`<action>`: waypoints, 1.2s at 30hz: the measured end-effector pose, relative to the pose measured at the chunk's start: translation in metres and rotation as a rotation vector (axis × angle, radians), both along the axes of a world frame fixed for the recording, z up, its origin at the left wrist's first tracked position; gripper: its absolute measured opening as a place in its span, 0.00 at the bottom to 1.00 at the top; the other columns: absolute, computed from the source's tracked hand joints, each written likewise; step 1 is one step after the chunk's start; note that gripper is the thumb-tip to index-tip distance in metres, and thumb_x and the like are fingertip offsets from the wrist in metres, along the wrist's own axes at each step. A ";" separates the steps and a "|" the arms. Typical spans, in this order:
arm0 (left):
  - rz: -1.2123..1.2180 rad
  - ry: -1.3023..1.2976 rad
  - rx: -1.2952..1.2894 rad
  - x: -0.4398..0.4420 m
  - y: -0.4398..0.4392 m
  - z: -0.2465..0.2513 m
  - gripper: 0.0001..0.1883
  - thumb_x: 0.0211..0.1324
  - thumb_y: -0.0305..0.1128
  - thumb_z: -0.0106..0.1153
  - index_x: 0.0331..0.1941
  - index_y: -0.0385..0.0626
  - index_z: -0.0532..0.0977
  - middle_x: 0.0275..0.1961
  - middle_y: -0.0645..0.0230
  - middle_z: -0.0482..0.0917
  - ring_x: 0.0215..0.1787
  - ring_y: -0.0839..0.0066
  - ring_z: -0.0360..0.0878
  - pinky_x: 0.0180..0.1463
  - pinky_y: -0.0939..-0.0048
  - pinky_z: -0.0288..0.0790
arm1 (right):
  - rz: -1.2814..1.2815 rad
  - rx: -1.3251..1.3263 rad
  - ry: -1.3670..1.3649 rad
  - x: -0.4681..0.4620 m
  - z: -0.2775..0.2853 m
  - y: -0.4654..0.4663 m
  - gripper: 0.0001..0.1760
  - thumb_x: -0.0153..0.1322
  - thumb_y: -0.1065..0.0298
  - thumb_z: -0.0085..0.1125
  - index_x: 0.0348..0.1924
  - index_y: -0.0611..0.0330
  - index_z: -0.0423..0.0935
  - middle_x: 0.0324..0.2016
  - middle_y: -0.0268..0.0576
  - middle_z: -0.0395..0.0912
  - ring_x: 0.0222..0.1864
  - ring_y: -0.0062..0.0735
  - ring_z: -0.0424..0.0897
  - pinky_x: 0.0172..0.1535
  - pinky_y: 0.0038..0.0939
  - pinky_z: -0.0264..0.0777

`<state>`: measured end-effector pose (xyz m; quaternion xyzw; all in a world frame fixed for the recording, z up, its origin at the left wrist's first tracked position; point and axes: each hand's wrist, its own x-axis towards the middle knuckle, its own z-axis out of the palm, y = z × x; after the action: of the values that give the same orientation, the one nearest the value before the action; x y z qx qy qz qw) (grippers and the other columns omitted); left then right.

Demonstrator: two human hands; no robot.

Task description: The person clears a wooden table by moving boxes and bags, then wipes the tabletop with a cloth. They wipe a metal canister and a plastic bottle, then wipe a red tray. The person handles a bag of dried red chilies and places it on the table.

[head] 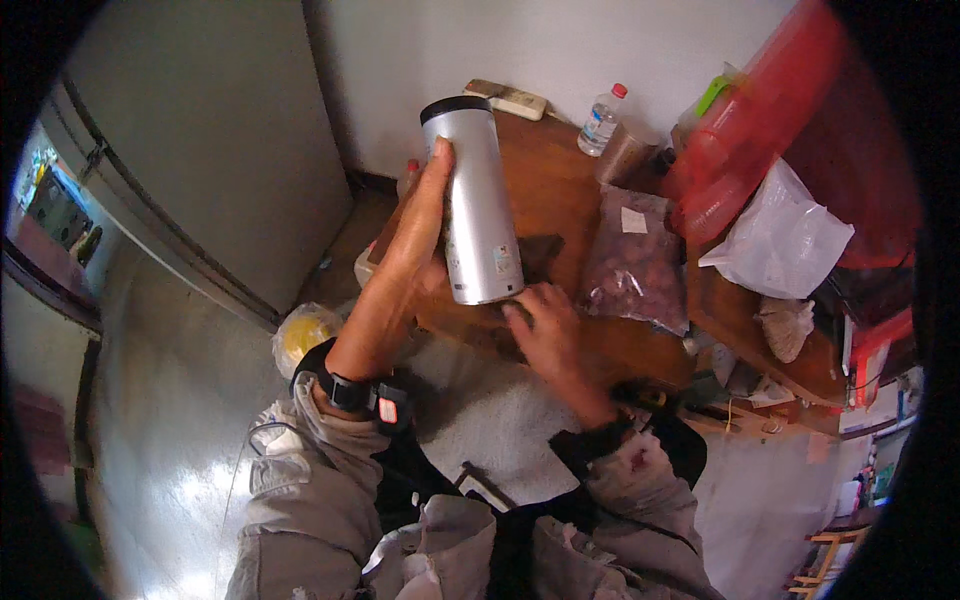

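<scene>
My left hand point(433, 199) grips a silver cylindrical container point(480, 202) with a black lid point(454, 107), thumb along its side. The container is tilted, its lid end away from me and its base towards me. Small printed marks and a label show near the base. My right hand point(551, 330) is just at the base end, blurred, with its thumb and forefinger close to the bottom rim. Whether the fingertips touch the rim or hold something small is unclear. Both hands are above a brown wooden table point(555, 172).
On the table are a clear bag of reddish round items point(637, 262), a red-capped plastic bottle point(602, 120), a metallic cup point(628, 152) and a power strip point(506, 99). Further right are a white plastic bag point(784, 232) and red translucent plastic point(757, 127). A bagged yellow object point(306, 337) lies left.
</scene>
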<state>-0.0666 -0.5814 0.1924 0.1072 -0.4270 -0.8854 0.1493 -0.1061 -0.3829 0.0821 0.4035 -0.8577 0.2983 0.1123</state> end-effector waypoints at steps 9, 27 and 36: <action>-0.083 0.095 0.007 0.032 -0.004 -0.037 0.32 0.68 0.56 0.54 0.65 0.46 0.65 0.55 0.62 0.77 0.55 0.67 0.77 0.61 0.59 0.72 | -0.218 -0.832 -0.392 0.057 0.065 0.032 0.19 0.76 0.68 0.57 0.58 0.65 0.77 0.55 0.46 0.77 0.59 0.33 0.73 0.64 0.34 0.64; -0.102 0.067 -0.164 0.048 0.015 -0.039 0.35 0.71 0.61 0.47 0.66 0.44 0.63 0.56 0.61 0.73 0.56 0.73 0.73 0.59 0.67 0.71 | 0.066 -0.607 0.104 0.017 0.092 -0.049 0.15 0.72 0.73 0.62 0.52 0.61 0.81 0.51 0.50 0.80 0.56 0.44 0.77 0.62 0.38 0.67; -0.100 0.062 -0.061 0.047 -0.005 -0.043 0.35 0.64 0.58 0.60 0.58 0.36 0.70 0.46 0.62 0.79 0.44 0.75 0.80 0.48 0.70 0.76 | 0.020 -0.575 -0.176 0.079 0.044 -0.021 0.15 0.71 0.76 0.62 0.52 0.63 0.81 0.53 0.53 0.78 0.57 0.44 0.76 0.62 0.36 0.67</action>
<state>-0.0195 -0.5864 0.1489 0.0535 -0.4539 -0.8811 0.1213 -0.0274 -0.4035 0.1266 0.3362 -0.7405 0.5638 0.1441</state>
